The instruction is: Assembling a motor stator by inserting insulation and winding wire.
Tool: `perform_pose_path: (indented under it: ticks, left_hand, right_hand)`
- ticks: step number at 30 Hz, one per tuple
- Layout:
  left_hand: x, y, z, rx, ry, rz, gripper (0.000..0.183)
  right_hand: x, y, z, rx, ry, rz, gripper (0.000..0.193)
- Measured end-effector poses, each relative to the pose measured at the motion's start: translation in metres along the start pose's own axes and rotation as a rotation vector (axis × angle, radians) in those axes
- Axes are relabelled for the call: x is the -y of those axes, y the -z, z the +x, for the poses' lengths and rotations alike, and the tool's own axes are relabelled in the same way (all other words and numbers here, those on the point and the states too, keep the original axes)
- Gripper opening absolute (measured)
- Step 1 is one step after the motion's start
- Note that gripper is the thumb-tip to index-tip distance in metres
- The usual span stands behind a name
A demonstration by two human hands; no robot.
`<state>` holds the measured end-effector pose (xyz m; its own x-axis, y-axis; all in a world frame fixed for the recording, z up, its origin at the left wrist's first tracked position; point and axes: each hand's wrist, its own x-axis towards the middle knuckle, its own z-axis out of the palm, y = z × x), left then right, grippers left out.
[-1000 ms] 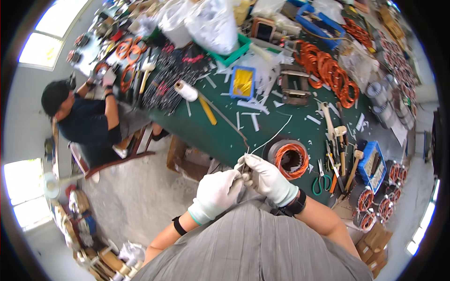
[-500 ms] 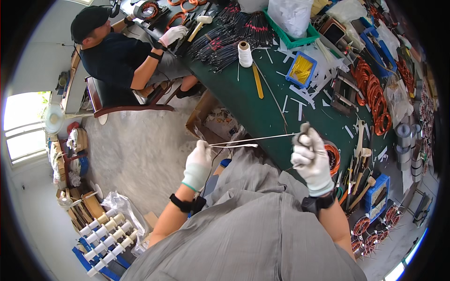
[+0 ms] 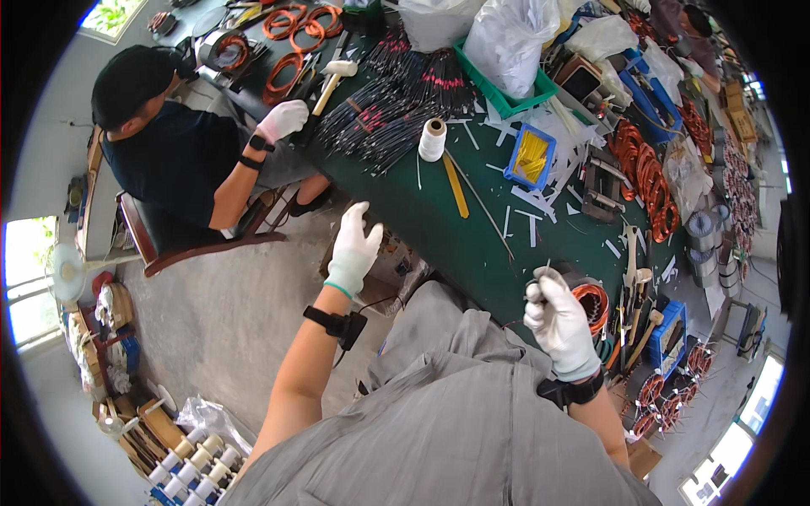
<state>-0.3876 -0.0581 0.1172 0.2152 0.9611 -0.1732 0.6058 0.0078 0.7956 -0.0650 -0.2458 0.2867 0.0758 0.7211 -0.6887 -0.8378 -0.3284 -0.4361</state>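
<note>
My left hand [image 3: 354,249], in a white knitted glove, is raised beside the table edge with its fingers apart and nothing in them. Near the front of the table, my right hand [image 3: 560,325], gloved too, is closed in a pinch. A thin tip pokes up from its fingertips, but what it belongs to is too small to make out. Right beside that hand sits a round part with a copper winding [image 3: 593,305], partly covered by the glove. On the green table [image 3: 396,211] stand a white thread spool [image 3: 433,140] and, beside it, a yellow strip [image 3: 456,187].
Bundles of black sleeved wires [image 3: 380,126], a blue tray of yellow pieces [image 3: 531,157] and copper coils [image 3: 645,173] lie farther back. Mallets [image 3: 648,331] and a blue bin [image 3: 672,337] are at the right. A co-worker [image 3: 173,160] sits at the far left.
The white cord stretched between my hands no longer shows. My left hand has let go, opened, and moved up. My right hand has lowered slightly. The view has shifted, and the co-worker's arm moved.
</note>
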Motion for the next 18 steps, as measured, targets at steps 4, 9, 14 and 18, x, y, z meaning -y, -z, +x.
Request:
perform_pose_path:
  ticks: [4, 9, 14, 18]
  left_hand:
    - [-0.061, -0.033, 0.098, -0.122, -0.303, -0.009, 0.069]
    - [-0.081, -0.059, 0.168, 0.073, -0.132, -0.058, 0.06]
    - [-0.146, -0.03, 0.119, 0.138, -0.158, -0.88, 0.032]
    - [-0.212, 0.036, 0.024, 0.47, 0.049, -0.92, 0.038]
  right_hand:
    - [-0.01, -0.023, -0.002, 0.017, -0.024, -0.019, 0.015]
    - [-0.002, -0.03, -0.007, 0.133, -0.08, -0.016, 0.023]
    - [0.004, 0.019, 0.007, -0.023, -0.116, 0.153, 0.03]
    - [-0.014, 0.01, 0.043, 0.142, -0.307, 0.243, 0.029]
